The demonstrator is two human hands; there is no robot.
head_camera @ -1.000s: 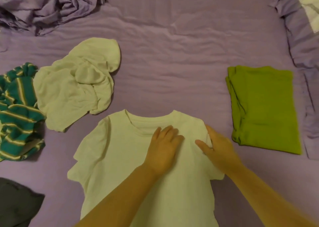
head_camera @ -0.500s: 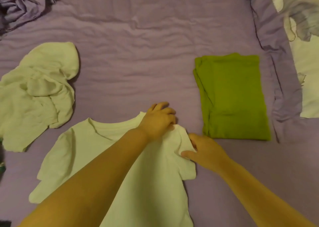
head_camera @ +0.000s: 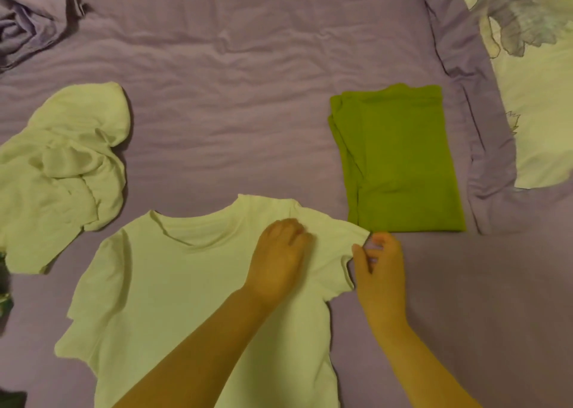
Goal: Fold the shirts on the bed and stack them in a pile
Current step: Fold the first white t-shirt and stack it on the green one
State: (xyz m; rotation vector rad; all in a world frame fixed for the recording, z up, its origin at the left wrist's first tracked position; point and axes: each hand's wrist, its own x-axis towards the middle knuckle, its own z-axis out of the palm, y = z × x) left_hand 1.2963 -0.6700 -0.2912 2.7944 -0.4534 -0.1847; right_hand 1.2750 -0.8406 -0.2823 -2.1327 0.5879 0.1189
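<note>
A pale white T-shirt [head_camera: 173, 283] lies face up and spread flat on the purple bed sheet [head_camera: 232, 81], collar away from me. My left hand [head_camera: 279, 261] rests on its right shoulder with fingers curled into the cloth. My right hand [head_camera: 383, 268] pinches the hem of the right sleeve between thumb and forefinger. A green shirt [head_camera: 403, 165], folded into a rectangle, lies just beyond the right sleeve. A second pale shirt [head_camera: 62, 171] sits crumpled at the left.
A bunched purple cloth [head_camera: 28, 26] lies at the top left. A floral cover with a purple border [head_camera: 533, 81] runs down the right side. A striped green garment [head_camera: 4, 302] and a dark one [head_camera: 12, 400] peek in at the left edge.
My left hand went from flat on the chest to curled on the right shoulder. My right hand slid off the shirt to pinch the sleeve hem, and the sleeve now lies spread outward.
</note>
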